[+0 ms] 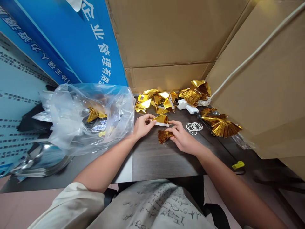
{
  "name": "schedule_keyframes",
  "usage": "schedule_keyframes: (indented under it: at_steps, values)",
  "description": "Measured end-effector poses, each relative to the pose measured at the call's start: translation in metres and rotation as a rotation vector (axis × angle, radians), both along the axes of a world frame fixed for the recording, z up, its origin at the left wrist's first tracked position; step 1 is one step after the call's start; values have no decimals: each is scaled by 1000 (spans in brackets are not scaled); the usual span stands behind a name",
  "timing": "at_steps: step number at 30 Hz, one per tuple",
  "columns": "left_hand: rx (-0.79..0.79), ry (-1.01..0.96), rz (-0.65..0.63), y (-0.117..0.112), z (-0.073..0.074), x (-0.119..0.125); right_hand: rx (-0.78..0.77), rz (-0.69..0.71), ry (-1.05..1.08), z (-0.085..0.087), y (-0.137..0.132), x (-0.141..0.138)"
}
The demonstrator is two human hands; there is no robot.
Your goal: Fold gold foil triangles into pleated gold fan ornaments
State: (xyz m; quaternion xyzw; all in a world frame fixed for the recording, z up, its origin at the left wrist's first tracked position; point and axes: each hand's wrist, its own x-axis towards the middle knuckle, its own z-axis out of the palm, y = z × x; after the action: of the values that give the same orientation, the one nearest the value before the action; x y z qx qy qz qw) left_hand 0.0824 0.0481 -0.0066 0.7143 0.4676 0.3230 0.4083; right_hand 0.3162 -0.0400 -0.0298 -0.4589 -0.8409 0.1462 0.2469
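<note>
My left hand point(144, 126) pinches the left end of a folded gold foil piece point(162, 120) with a white strip along its near edge. Fingertips of my right hand point(181, 135) reach that piece's right end, while the same hand grips a pleated gold foil fan point(164, 136) just below it. Behind my hands lies a heap of loose gold foil pieces point(145, 103). A small pile of white rubber bands point(194, 128) rests to the right of my right hand.
A clear plastic bag point(114, 105) with gold foil inside stands at left. Gathered gold fans point(225, 126) lie at right beside white plugs point(192, 109) and a cable point(252, 55). Cardboard point(164, 35) and a blue panel point(71, 35) stand behind the table point(152, 162).
</note>
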Motion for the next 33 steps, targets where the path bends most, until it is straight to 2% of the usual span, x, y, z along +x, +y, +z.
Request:
schedule_keyframes:
  at_steps: [5,10,12,15,19,23,27,30,33]
  values:
    - [14,126,-67,0,4,-3,-40,45,-2,1,3,1]
    - [202,369,-110,-1,3,-2,-56,42,-16,4,5,0]
    - [232,415,-119,0,2,-2,-61,45,-9,4,5,1]
    - [156,405,-113,1,4,-4,-54,5,2,3,3,2]
    - [10,294,-115,5,8,-8,-44,-16,1,3,2,2]
    - [73,313,-218,9,6,-13,-100,40,-11,7,6,2]
    - [186,408,-250,10,4,-12,-166,31,10,9,10,3]
    - [175,430,-228,10,5,-11,-157,27,14,8,9,3]
    - [88,388,-195,12,5,-12,-126,0,26,7,7,2]
